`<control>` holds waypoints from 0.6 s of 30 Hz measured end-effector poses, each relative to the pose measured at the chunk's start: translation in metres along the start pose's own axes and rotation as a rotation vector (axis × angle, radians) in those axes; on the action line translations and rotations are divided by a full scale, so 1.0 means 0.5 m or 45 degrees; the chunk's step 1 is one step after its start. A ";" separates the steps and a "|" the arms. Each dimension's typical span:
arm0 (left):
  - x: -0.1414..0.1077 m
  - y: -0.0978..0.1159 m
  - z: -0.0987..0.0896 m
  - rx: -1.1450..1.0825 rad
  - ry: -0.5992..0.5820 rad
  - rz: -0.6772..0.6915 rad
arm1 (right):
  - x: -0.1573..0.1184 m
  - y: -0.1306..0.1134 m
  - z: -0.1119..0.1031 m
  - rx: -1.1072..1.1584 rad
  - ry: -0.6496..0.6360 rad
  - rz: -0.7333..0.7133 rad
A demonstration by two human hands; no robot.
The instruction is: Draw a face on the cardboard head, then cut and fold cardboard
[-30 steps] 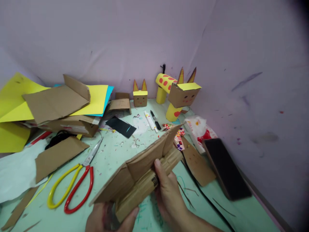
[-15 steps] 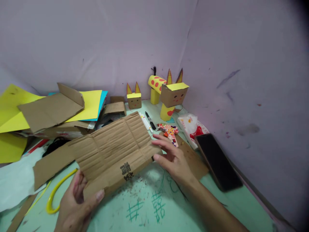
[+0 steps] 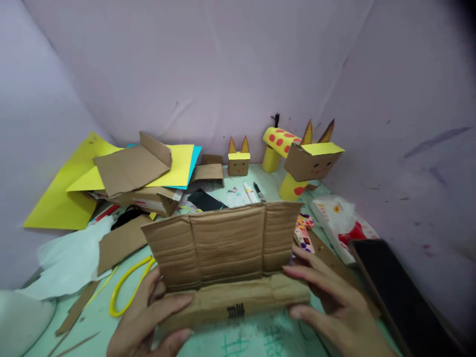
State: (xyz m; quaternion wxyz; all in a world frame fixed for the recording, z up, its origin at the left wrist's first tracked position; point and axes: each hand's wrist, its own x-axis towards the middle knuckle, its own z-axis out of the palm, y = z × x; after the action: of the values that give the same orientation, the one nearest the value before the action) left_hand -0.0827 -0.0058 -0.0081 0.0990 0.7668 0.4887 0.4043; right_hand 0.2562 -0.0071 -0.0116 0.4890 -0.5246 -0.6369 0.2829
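A creased cardboard piece (image 3: 230,243) stands partly upright in front of me, its ridged panel tilted back and its lower strip, with black printed characters, folded toward me. My left hand (image 3: 148,320) is closed on the lower left corner, thumb on the strip. At the right end my right hand (image 3: 332,302) grips the edge, fingers behind and thumb in front. A yellow loop handle (image 3: 118,292) lies just left of my left hand. Partly hidden behind the cardboard's right edge is a patterned, colourful item (image 3: 305,233).
A yellow-spotted paper animal (image 3: 312,161) and a small eared cardboard head (image 3: 238,164) stand at the back. Yellow sheets (image 3: 178,161) and cardboard pile up left. A phone (image 3: 397,297) and a white-red packet (image 3: 345,225) lie right. Markers (image 3: 250,193) are behind the cardboard.
The cardboard has turned from slanted to nearly level and its back panel is raised against the folded strip. My right hand has closed on its right end. The view has shifted left.
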 end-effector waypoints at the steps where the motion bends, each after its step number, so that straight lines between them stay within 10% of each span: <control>1: 0.006 0.008 0.002 -0.010 -0.048 0.032 | -0.010 0.005 -0.006 -0.091 0.009 -0.036; 18: 0.012 0.034 0.056 0.216 -0.316 0.145 | -0.091 0.015 0.000 -0.637 0.049 -0.180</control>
State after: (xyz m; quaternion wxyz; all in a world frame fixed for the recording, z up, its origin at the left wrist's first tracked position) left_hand -0.0500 -0.0026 -0.0137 0.0705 0.8430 0.4608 0.2685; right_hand 0.2578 -0.0481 -0.0329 0.3745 -0.5886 -0.7128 0.0715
